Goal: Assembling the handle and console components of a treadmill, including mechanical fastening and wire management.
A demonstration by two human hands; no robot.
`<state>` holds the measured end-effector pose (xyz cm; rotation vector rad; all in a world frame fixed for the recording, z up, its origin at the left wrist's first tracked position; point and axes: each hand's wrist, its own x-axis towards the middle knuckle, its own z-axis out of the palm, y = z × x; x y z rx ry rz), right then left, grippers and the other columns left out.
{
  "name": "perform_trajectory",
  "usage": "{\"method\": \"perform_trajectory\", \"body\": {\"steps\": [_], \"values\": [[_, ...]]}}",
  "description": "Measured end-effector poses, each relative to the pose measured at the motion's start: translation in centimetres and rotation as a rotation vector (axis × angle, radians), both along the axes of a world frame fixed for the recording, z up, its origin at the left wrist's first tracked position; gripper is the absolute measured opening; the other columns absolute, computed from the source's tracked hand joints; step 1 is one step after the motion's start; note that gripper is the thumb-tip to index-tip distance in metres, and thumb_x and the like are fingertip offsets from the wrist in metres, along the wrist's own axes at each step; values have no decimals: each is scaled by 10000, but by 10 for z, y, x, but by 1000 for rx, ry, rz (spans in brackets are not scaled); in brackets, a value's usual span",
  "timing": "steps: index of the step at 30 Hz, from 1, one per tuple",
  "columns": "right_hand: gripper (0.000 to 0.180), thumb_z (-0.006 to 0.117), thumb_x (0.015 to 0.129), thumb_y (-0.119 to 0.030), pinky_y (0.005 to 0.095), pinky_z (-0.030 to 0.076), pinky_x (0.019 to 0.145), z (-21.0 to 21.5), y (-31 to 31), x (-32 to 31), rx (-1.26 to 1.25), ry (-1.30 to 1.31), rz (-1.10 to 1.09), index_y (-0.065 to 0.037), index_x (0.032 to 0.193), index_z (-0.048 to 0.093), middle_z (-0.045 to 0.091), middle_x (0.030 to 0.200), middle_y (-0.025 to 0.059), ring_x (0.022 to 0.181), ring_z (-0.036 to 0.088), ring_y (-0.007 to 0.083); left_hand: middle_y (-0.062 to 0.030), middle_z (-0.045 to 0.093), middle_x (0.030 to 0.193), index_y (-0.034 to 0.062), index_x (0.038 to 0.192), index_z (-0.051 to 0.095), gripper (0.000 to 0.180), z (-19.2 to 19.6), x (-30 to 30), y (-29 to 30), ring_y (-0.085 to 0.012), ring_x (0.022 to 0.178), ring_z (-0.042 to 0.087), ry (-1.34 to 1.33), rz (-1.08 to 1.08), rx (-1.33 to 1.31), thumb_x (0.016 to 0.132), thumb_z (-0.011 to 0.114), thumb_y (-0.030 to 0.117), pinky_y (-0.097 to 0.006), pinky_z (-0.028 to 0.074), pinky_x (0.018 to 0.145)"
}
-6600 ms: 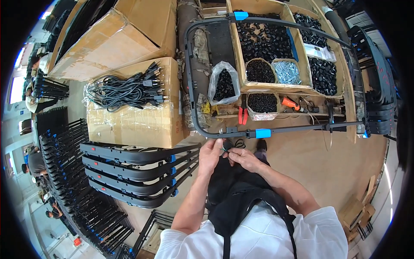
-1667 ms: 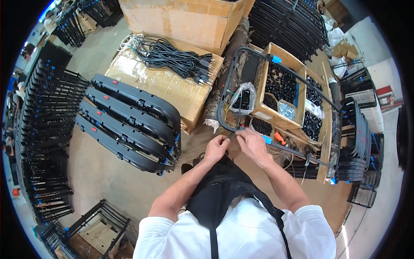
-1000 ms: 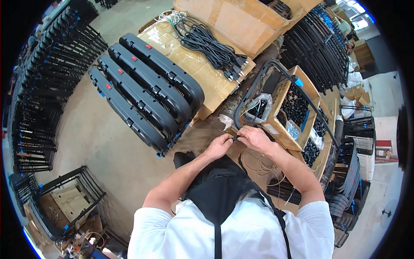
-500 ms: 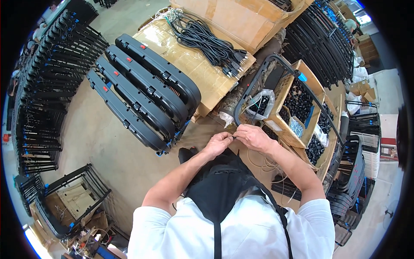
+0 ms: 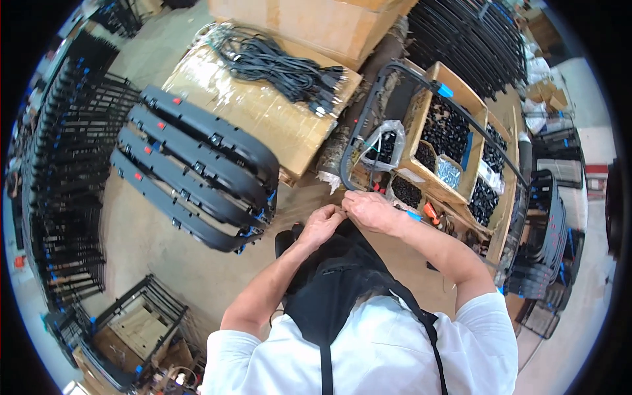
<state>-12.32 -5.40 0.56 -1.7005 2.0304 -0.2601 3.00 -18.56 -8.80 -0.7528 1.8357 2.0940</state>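
since the earlier frame, the right forearm (image 5: 438, 247) is coming off the orange tool (image 5: 431, 210), now showing at three o'clock from the hands; the left hand (image 5: 319, 225) and right hand (image 5: 370, 212) are meeting, fingers curling inward, and i cannot tell whether they are gripping anything; just beyond, the black tube frame (image 5: 345, 170) is bending at twelve o'clock; a plastic bag (image 5: 399, 146) is lying at one, a wooden parts box (image 5: 433, 186) is sitting at two, and black cords (image 5: 276, 69) are resting on a carton (image 5: 289, 141) at eleven
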Motion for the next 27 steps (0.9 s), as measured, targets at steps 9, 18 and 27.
{"method": "perform_trajectory", "body": {"steps": [9, 18, 27], "values": [[659, 697, 948, -397, 521, 574, 869, -47, 77, 52, 464, -212, -779, 5, 1442, 525, 736, 1113, 231, 1030, 720, 399, -47, 733, 877, -5, 1102, 730, 249, 21, 4, -5, -103, 784, 670, -97, -13, 152, 1028, 631, 211, -286, 553, 765], [529, 436, 1058, -373, 554, 587, 821, -278, 55, -49, 482, 130, -2044, 96, 1297, 493, 727, 854, 336, 937, 758, 446, -125, 769, 981, -31, 1155, 697, 283, 13, -20, 12, -186, 856, 730, -46, -187, 250, 1090, 569, 213, -314, 571, 822], [361, 597, 955, -354, 527, 578, 807, -164, 78, 71, -74, -361, -1697, -5, 1037, 641, 736, 863, 246, 843, 736, 453, -91, 774, 975, 20, 1174, 694, 279, 12, -12, 11, -157, 816, 728, -117, -7, 388, 1095, 564, 255, -269, 523, 730]]}}
